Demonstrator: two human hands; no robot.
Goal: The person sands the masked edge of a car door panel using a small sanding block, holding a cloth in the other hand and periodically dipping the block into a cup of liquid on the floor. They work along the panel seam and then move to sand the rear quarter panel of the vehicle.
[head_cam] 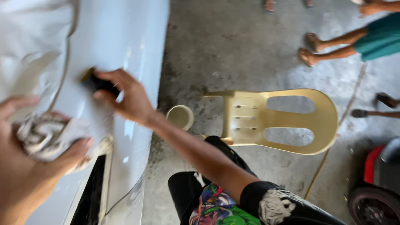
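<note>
closest to the camera, the left hand (25,154) is bunched around a crumpled grey-white rag (43,135), fingers and thumb clenched on it so the cloth stays wadded and pressed against the white car panel (125,37), just above the dark opening at the panel's lower edge — it looks kept there ready for wiping. the wrist comes in from the bottom left corner, palm turned toward the panel. a little further up the panel, the right hand (125,98) reaches across from the lower right with the forearm stretched long and the wrist bent, fingertips pinching a small dark block (98,82) with a tan edge, held flat on the paint near the middle of the panel, probably so its whole face rubs the surface. below the arm sit the person's knees in dark shorts with a bright print. beyond, on the stained concrete floor (216,46), a cream cup-shaped container (180,116) stands just beside the panel's edge, and a pale yellow plastic chair (283,121) lies beside it. at the bottom right corner a red vehicle part and a wheel show — and at the far top right, other people's bare legs and sandalled feet.
</note>
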